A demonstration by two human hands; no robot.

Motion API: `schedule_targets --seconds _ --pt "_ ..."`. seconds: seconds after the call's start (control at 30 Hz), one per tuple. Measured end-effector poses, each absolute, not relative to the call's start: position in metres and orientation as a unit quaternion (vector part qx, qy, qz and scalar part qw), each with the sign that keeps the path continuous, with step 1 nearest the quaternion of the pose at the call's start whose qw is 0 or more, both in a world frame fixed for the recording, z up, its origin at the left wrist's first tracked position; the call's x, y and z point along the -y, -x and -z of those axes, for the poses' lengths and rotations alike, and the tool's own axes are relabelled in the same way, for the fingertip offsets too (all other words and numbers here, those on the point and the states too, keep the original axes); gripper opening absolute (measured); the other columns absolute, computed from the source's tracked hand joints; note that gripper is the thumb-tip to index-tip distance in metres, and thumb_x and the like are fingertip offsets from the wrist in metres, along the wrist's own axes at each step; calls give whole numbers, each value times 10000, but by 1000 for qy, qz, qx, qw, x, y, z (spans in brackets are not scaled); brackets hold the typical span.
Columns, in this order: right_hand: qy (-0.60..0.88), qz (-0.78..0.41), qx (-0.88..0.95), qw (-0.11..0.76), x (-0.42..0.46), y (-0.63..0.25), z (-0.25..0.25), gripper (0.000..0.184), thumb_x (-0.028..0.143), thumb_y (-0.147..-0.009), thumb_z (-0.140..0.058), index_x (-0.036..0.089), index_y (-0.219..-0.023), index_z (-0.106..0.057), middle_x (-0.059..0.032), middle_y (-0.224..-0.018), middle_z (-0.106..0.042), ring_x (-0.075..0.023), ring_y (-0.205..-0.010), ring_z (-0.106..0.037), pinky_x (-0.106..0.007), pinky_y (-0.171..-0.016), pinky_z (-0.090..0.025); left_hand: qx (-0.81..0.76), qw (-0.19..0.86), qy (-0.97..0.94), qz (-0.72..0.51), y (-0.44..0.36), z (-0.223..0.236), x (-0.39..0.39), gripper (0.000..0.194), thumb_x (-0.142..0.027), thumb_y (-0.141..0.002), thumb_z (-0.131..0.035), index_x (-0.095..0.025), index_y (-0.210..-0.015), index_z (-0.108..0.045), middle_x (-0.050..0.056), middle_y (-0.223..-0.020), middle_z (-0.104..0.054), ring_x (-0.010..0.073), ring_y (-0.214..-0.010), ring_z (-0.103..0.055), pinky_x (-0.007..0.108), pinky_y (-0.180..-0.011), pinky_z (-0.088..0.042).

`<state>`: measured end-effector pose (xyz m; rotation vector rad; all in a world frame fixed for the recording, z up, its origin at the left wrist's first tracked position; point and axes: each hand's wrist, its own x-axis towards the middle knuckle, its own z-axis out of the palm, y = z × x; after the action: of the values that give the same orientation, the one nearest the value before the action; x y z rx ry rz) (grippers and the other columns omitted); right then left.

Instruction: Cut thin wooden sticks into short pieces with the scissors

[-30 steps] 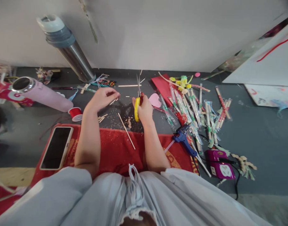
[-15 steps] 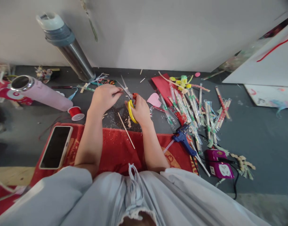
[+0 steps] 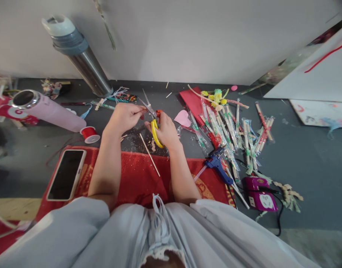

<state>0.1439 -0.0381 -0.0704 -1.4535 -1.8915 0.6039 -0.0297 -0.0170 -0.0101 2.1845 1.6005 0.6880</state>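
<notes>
My right hand (image 3: 165, 129) grips a pair of scissors (image 3: 155, 132) by the yellow and orange handles. The two blades are spread apart and point away toward the wall. Close to the blades is my left hand (image 3: 128, 117), its thumb and fingertips pinched together. Whatever small piece sits in that pinch is too small to name. Below the hands, a thin wooden stick (image 3: 149, 154) lies partly on the red cloth (image 3: 137, 175). Small cut bits (image 3: 153, 145) and crumbs are scattered near the scissors.
At left stand a pink bottle (image 3: 56, 113), a steel thermos (image 3: 89, 63), a red ribbon spool (image 3: 89, 134) and a phone (image 3: 66, 175). To the right lie a pink heart (image 3: 183, 118), wrapped sticks (image 3: 224, 128), a blue glue gun (image 3: 219, 169) and a purple power block (image 3: 260, 193) with a cord.
My left hand has shifted slightly, its pinched fingertips a little nearer the blades. The scissors have barely moved and their blades stay apart.
</notes>
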Motion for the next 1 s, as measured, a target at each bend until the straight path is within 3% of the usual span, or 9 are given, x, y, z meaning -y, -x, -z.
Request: schedule_targets --seconds 0.5,0.8,1.0 --pt "561 -233 738 294 40 -146 66 615 747 -844 -411 167 -1033 -491 -141 -1010 -609 -283 -980 -603 -467 -888 -486 -535 159 -805 -200 34 8 15 294 -259 -859 -454 -187 -884 -738 33 -899 -736 184 -879 -665 297 -843 -490" --pt "567 -258 726 292 38 -146 68 581 709 -862 -427 167 -1046 -530 -121 -986 -642 -253 -938 -619 -422 -876 -484 -533 133 -818 -170 32 8 15 310 -284 -881 -431 -177 -833 -717 37 -722 -663 178 -739 -609 291 -716 -446" --pt "593 -288 704 266 36 -143 66 524 644 -865 -495 169 -1076 -562 -113 -999 -675 -265 -918 -645 -397 -839 -491 -540 123 -818 -157 30 8 15 310 -280 -885 -424 -182 -891 -718 42 -751 -679 177 -746 -596 285 -712 -429"
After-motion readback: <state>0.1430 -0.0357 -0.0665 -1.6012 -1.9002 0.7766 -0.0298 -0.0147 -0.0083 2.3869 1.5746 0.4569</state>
